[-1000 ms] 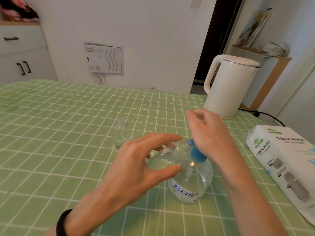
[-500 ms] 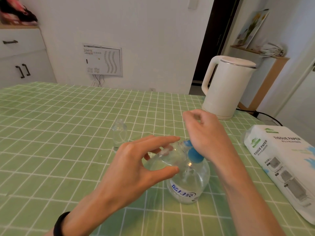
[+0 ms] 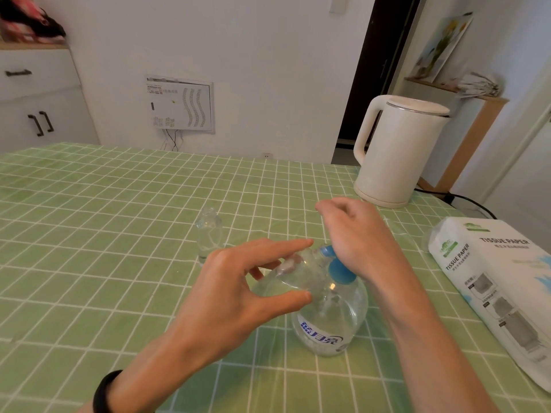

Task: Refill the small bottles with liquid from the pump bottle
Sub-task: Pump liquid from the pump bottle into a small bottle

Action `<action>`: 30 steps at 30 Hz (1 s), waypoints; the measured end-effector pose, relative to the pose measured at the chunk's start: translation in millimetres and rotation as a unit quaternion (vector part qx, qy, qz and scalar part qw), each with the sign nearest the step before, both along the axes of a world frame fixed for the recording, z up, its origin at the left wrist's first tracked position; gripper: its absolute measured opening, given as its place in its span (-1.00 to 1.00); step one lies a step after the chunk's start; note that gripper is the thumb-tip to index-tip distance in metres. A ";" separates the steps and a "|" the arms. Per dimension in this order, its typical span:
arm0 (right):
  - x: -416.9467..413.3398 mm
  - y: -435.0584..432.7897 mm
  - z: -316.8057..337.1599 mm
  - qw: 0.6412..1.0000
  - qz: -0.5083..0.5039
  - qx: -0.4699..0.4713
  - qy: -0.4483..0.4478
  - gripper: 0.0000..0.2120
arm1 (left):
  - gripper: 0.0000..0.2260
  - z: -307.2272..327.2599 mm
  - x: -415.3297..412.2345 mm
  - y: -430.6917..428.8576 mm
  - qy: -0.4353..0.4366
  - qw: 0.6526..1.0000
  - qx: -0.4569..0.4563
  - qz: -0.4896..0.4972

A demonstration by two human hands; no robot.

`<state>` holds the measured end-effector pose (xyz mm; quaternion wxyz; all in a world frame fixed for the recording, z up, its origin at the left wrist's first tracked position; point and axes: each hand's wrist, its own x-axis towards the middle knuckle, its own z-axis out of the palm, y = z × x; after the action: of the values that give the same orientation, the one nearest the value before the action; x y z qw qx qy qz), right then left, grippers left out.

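Your left hand (image 3: 238, 293) pinches a tilted small clear bottle (image 3: 293, 277) at the spout of the pump bottle (image 3: 331, 323); your curled right hand (image 3: 357, 234) rests on its blue pump head (image 3: 340, 271)

Soft, even daylight fills the frame. The strongest wash sits at three o'clock, where the tissue pack (image 3: 492, 278) bleaches out and its print turns soft. Shadows on the bench (image 3: 119, 204) are faint, with only a weak smudge under the pump bottle (image 3: 331, 320) toward six o'clock. Small glints dot its clear shoulder. The small bottle (image 3: 295, 272) pinched by the left hand (image 3: 226, 296) looks smeared and its outline is hard to follow. The fingers (image 3: 323, 207) of the right hand (image 3: 357, 236) are blurred. Wide-angle bending bows the cloth's grid and tilts the cabinet (image 3: 44, 99) at ten o'clock and the doorway (image 3: 375, 70) at one o'clock.
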<state>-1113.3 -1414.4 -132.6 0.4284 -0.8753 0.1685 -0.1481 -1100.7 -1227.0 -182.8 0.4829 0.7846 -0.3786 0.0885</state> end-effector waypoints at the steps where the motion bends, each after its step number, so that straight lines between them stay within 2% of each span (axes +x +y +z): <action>1: -0.4 0.1 1.0 1.000 0.000 -0.011 -0.005 -0.62 | -0.47 0.7 -0.4 -0.1 -0.002 1.000 -0.004 -0.001; 4: 0.5 0.7 2.6 0.999 -0.004 -0.032 -0.004 -0.75 | -0.47 1.4 -0.9 0.0 -0.003 1.000 -0.011 -0.005; 12: -2.4 -1.1 0.8 0.999 0.014 0.011 0.047 -0.64 | -0.47 -2.3 2.3 0.5 0.005 1.000 0.005 -0.003; 24: -0.6 0.0 2.5 1.000 -0.004 -0.027 0.005 -0.65 | -0.47 -0.1 0.3 -0.2 0.001 1.000 -0.009 -0.003; 30: -1.1 -1.9 0.5 0.998 0.008 0.023 0.064 -0.63 | -0.46 -3.8 1.2 -1.0 0.013 1.000 0.006 0.002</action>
<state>-1114.4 -1416.3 -132.1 0.4374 -0.8744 0.1922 -0.0843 -1099.5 -1227.9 -186.6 0.4830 0.7894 -0.3709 0.0771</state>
